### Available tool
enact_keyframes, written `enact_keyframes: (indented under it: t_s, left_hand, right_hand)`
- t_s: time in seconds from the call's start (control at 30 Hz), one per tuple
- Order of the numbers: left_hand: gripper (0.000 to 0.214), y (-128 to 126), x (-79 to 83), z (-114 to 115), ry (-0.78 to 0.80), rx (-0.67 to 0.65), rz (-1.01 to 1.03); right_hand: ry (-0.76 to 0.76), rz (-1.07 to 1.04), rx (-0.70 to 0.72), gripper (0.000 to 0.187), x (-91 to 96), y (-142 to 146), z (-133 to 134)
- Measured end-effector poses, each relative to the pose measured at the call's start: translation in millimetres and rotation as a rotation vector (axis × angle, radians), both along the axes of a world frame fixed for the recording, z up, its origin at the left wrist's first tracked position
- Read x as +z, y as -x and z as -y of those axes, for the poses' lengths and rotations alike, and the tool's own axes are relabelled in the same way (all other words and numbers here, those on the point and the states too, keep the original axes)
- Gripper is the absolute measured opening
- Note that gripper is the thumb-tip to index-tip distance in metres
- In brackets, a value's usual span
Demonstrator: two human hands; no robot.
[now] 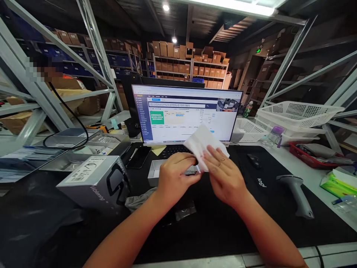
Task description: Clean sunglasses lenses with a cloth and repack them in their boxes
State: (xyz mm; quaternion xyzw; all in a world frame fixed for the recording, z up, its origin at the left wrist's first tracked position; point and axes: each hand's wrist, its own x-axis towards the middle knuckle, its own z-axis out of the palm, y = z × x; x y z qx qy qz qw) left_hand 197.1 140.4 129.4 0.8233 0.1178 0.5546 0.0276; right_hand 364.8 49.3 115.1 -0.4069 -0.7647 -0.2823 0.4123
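Observation:
Both my hands meet over the black desk mat (228, 219), in front of a monitor (184, 113). My right hand (224, 175) grips a white plastic pouch (200, 143) that sticks up toward the screen. My left hand (174, 173) is closed, pinching the pouch's lower clear edge. Just behind my left hand lies a shallow silver box tray (154, 172). A keyboard (174, 149) sits under the monitor, partly hidden by the pouch.
A grey product box (95, 180) lies at left, with open silver boxes (92, 145) behind it and a phone (138, 156). A mouse (254, 160), a barcode scanner (297, 193), white baskets (295, 115) and a red tray (315, 156) stand at right. Crumpled clear bags (185, 212) lie near my arms.

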Motion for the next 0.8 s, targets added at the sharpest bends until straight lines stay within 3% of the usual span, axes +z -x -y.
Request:
enact_keyframes:
  t_s: [0.1, 0.2, 0.27, 0.37, 0.47, 0.53, 0.63, 0.8]
  left_hand:
    - [0.010, -1.6, 0.3, 0.1, 0.005, -0.057, 0.001]
    - [0.011, -0.4, 0.8, 1.2, -0.002, -0.070, 0.030]
    - [0.013, 1.1, 1.0, 1.6, -0.037, -0.040, 0.077]
    - [0.018, 1.1, -0.2, 0.8, -0.096, 0.037, 0.129]
    - [0.026, -2.9, -3.9, -0.8, -0.108, 0.111, 0.109]
    - [0.027, -6.2, -6.6, -1.1, -0.111, 0.137, 0.086]
    - [0.028, -8.1, -8.7, 0.0, -0.146, 0.137, 0.062]
    - [0.030, -1.4, -4.9, 0.1, -0.181, 0.211, 0.046]
  right_hand:
    - [0.037, -0.286, -0.096, 0.053, 5.7, -29.0, 0.7]
    - [0.096, -0.743, -0.212, 0.028, 10.8, -58.7, 3.5]
    - [0.106, -1.091, -0.100, 0.023, 13.5, -69.4, 1.9]
    - [0.240, -1.408, 0.255, 0.020, 12.9, -59.1, -6.6]
    - [0.472, -1.443, 0.482, 0.034, 5.8, -23.5, -13.1]
    - [0.544, -1.412, 0.562, 0.044, -0.1, 0.0, -13.1]
    - [0.564, -1.350, 0.594, 0.039, -8.0, 19.2, -10.2]
    - [0.619, -1.054, 0.629, 0.042, -19.4, 17.2, -7.1]
